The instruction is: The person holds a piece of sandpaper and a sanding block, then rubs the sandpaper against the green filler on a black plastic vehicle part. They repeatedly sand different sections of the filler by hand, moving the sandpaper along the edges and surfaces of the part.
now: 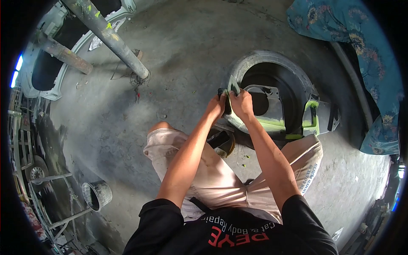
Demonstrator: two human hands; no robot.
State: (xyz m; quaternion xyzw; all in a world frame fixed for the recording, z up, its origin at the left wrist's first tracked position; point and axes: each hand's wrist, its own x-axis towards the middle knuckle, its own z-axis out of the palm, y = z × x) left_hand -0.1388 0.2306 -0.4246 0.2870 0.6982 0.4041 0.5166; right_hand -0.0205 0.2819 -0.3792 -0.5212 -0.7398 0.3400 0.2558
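My left hand (216, 107) is closed around a small dark block (228, 109) in front of my knees. Close beside it, my right hand (241, 103) pinches a thin, stiff-looking grey-green sheet (233, 84) that points up and away from me. The sheet's lower end meets the block between my fingers; how the two join is hidden. Just beyond and to the right of my hands lies a dusty tyre (260, 57). A grey moulded part (274, 111) with a yellow-green lower edge rests on it. A bracket-like piece (313, 123), also yellow-green, sits at the tyre's right side.
A dark object (221, 139) lies on the floor between my legs. Metal posts (123, 51) stand at the upper left. A bucket (97, 195) is beside a metal frame (63, 180) at the lower left. A blue floral cloth (380, 72) hangs at the right.
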